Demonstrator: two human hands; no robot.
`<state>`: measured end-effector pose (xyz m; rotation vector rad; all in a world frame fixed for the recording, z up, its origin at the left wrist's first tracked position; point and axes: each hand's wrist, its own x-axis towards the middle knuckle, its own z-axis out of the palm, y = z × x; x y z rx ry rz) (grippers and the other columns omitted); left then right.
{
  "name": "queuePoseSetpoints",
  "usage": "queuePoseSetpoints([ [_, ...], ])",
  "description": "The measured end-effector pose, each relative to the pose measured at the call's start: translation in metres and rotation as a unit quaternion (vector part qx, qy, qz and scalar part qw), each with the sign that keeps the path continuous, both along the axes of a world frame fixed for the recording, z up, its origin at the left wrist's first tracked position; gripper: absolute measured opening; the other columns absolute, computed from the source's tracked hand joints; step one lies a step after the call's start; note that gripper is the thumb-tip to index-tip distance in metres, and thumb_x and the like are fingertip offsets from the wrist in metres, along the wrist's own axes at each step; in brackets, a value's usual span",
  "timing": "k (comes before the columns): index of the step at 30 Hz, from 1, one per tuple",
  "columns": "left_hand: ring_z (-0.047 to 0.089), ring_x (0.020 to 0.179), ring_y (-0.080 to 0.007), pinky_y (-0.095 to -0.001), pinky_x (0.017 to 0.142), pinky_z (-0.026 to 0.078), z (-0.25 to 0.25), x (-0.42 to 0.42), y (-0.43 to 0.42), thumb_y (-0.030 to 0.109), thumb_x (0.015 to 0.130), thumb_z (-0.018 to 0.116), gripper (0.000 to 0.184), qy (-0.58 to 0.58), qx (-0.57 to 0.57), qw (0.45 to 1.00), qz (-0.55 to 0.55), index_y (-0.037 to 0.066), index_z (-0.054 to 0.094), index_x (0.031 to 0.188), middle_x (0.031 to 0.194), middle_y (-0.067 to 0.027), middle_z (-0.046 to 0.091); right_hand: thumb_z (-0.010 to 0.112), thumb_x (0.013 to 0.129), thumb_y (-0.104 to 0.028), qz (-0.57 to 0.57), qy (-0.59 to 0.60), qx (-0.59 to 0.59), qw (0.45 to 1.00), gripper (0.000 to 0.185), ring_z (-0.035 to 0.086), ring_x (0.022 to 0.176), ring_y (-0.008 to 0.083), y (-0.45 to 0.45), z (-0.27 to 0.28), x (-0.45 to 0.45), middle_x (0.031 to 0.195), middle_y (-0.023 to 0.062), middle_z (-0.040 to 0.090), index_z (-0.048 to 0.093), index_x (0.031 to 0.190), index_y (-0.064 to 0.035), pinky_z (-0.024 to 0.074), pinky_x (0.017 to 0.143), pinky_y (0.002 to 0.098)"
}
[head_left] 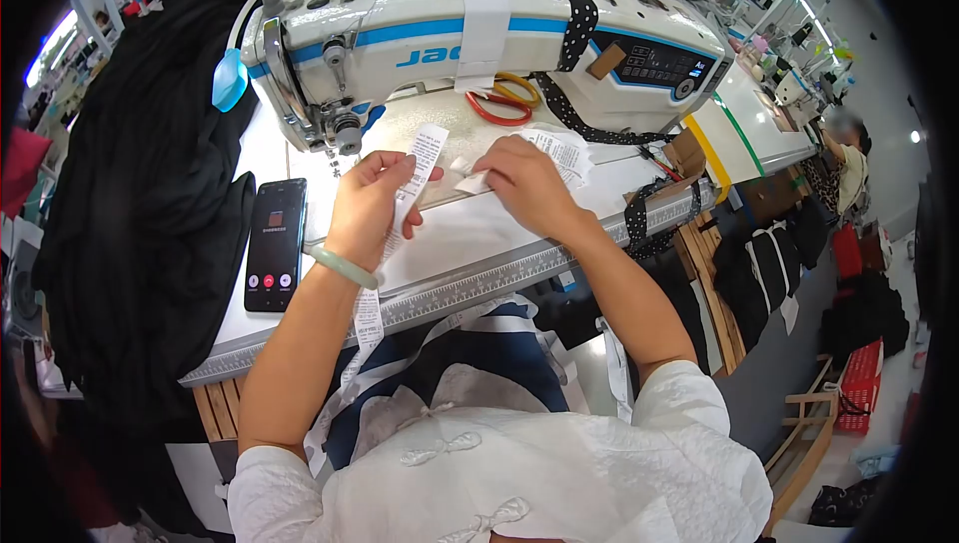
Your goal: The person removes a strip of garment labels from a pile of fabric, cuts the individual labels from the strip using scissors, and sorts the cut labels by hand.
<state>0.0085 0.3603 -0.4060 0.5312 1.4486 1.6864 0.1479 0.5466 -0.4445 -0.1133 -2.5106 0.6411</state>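
My left hand [372, 201] is closed on a long strip of printed white care labels [428, 146]. The strip's upper end sticks up past my thumb; its lower part hangs below my wrist over the table's front edge. My right hand [531, 183] has its fingers pinched on a small folded white label [472, 182], just right of the strip. Beside and behind my right fingers lies a pile of printed labels [567, 155], partly covered by the hand. Both hands are over the white sewing table [440, 261], in front of the sewing machine [385, 43].
A phone [275, 243] showing a call screen lies to the left, next to a heap of black fabric [140, 153]. Red and yellow-handled scissors [499, 108] rest under the machine arm. Polka-dot ribbon [584, 123] trails at right. Another person [852, 168] sits far right.
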Motion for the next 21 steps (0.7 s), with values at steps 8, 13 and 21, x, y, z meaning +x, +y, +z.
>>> queuePoseSetpoints([
  [8, 0.065, 0.064, -0.0185, -0.0308, 0.056, 0.054, 0.022, 0.031, -0.01, 0.014, 0.098, 0.053, 0.022, -0.001, 0.137, 0.991, -0.001, -0.003, 0.052, 0.111, 0.1, -0.019, 0.069, 0.063, 0.077, 0.0, -0.047, 0.067, 0.142, 0.986, 0.035, 0.057, 0.107, 0.0299, 0.014, 0.038, 0.031, 0.115, 0.0136, 0.062, 0.065, 0.112, -0.0042, 0.0457, 0.092, 0.0393],
  [13, 0.062, 0.058, -0.0167, -0.026, 0.056, 0.05, 0.044, 0.054, -0.069, 0.018, 0.1, 0.049, 0.03, 0.157, 0.124, 0.979, -0.034, -0.004, 0.05, 0.12, 0.093, -0.0199, 0.069, 0.068, 0.082, -0.006, 0.229, -0.351, -0.185, 0.889, 0.03, 0.064, 0.096, 0.0265, -0.083, 0.028, 0.092, 0.107, 0.0137, 0.066, 0.064, 0.112, -0.0021, 0.0508, 0.084, 0.0333],
  [21, 0.059, 0.075, -0.0083, -0.0193, 0.062, 0.045, 0.004, 0.047, -0.14, 0.002, 0.089, 0.066, 0.014, 0.391, 0.037, 0.919, 0.037, -0.005, 0.065, 0.102, 0.092, -0.0062, 0.068, 0.067, 0.083, -0.011, -0.068, -0.329, -0.11, 0.936, 0.035, 0.058, 0.111, 0.0361, -0.082, -0.203, 0.11, 0.116, 0.018, 0.061, 0.062, 0.116, -0.0045, 0.0497, 0.091, 0.0432],
])
